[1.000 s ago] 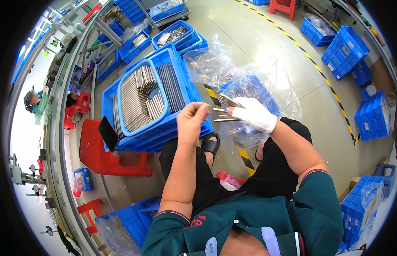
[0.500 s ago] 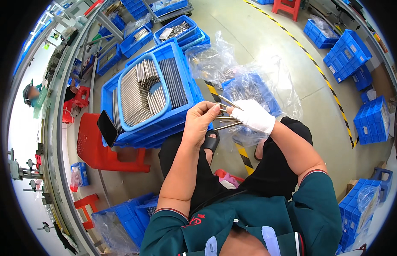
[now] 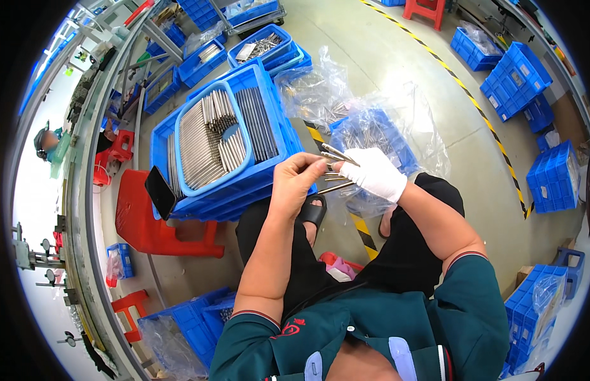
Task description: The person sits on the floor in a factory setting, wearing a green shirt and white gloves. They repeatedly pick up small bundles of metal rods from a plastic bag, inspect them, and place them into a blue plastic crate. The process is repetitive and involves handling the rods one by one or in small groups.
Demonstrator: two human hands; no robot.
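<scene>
Several slim metal rods (image 3: 335, 188) fan out from my right hand (image 3: 378, 174), which wears a white glove and is closed round them. My bare left hand (image 3: 296, 183) meets them from the other side, thumb and forefinger pinched at a rod's end; the fingertips are slightly blurred. To the left, a light-blue tub (image 3: 249, 159) filled with neat rows of similar rods rests in a large blue crate (image 3: 283, 130). Darker rods (image 3: 257, 124) stand in a row beside the tub. Beyond my right hand, a plastic-lined blue crate (image 3: 396, 143) holds loose rods.
A red stool (image 3: 133, 216) stands left of the stacked crates, with a flat black device (image 3: 160, 192) at the crate's corner. Clear plastic bags (image 3: 317, 82) lie ahead. Blue crates (image 3: 516, 82) are stacked on the right. Yellow-black tape (image 3: 463, 89) marks the floor.
The rods in my gloved hand have shifted and tilt a little differently. My left fingers have moved slightly at the rod ends; both arms stay nearly in place.
</scene>
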